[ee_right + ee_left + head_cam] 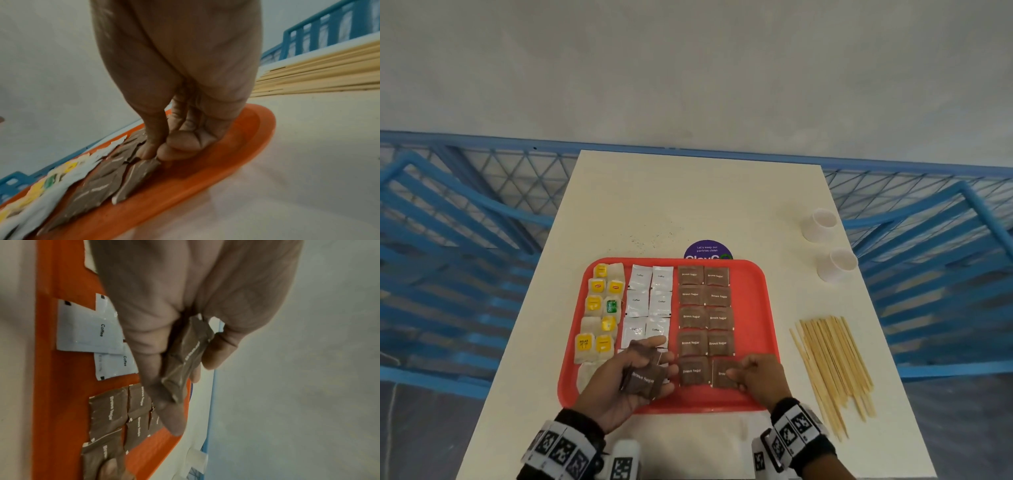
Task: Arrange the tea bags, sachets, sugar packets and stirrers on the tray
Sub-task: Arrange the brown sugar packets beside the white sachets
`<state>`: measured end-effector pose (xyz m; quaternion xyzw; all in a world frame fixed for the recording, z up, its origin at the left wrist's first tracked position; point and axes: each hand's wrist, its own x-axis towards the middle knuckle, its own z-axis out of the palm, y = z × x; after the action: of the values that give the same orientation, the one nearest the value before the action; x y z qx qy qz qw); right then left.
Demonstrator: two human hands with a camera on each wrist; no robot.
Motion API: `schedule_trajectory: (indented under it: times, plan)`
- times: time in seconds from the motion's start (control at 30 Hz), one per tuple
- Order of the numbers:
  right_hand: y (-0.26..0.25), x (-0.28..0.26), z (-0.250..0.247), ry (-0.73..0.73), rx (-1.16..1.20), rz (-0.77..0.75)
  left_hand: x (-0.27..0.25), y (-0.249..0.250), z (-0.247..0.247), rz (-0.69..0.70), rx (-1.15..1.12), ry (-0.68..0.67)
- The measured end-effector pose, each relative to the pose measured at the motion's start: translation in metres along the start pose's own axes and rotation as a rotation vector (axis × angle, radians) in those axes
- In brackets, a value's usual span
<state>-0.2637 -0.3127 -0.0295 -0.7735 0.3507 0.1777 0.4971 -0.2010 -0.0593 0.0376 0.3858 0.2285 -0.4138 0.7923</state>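
Observation:
A red tray (pixel 755 308) holds tea bags (pixel 599 315) on the left, white coffee sachets (pixel 649 301) in the middle and two columns of brown sugar packets (pixel 703 308) to their right. My left hand (pixel 626 380) hovers over the tray's front middle, gripping a small stack of brown sugar packets (pixel 189 353) between thumb and fingers. My right hand (pixel 760 377) pinches the right edge of the nearest packet (pixel 722 371) in the right sugar column, which lies on the tray (pixel 236 146). Its thumb and forefinger tips (pixel 152 152) meet at that packet's corner (pixel 137 175).
A loose bundle of wooden stirrers (pixel 832 363) lies on the white table right of the tray. Two white paper cups (pixel 822 226) stand at the back right. A purple round sticker (pixel 707 248) sits behind the tray. Blue chairs flank the table.

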Motion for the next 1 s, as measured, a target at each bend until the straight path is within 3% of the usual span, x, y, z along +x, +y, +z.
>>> schedule_trajectory:
  times: [0.3, 0.4, 0.47, 0.57, 0.63, 0.83, 1.0]
  plan:
    - [-0.006, -0.001, 0.008, 0.139, -0.269, -0.014, 0.001, -0.002, -0.005, -0.024, -0.053, -0.032]
    - [-0.019, -0.019, 0.004, 0.183, -0.23, -0.129, 0.0, -0.001, 0.001, -0.019, -0.049, -0.048]
    - [-0.039, -0.039, 0.005, 0.1, -0.178, -0.267, 0.001, -0.003, 0.008, 0.015, -0.059, -0.041]
    - [-0.068, -0.067, 0.019, -0.149, -0.009, -0.345, 0.005, -0.009, 0.023, 0.058, -0.069, -0.037]
    - [-0.075, -0.071, 0.026, -0.169, 0.076, -0.385, 0.006, -0.011, 0.031, 0.079, -0.04, -0.022]
    - [-0.075, -0.068, 0.008, -0.254, 0.322, -0.269, 0.002, -0.009, 0.03, 0.238, 0.531, 0.12]
    - [-0.075, -0.065, -0.002, -0.328, 0.339, -0.262, -0.004, -0.003, 0.033, 0.172, 0.456, 0.114]
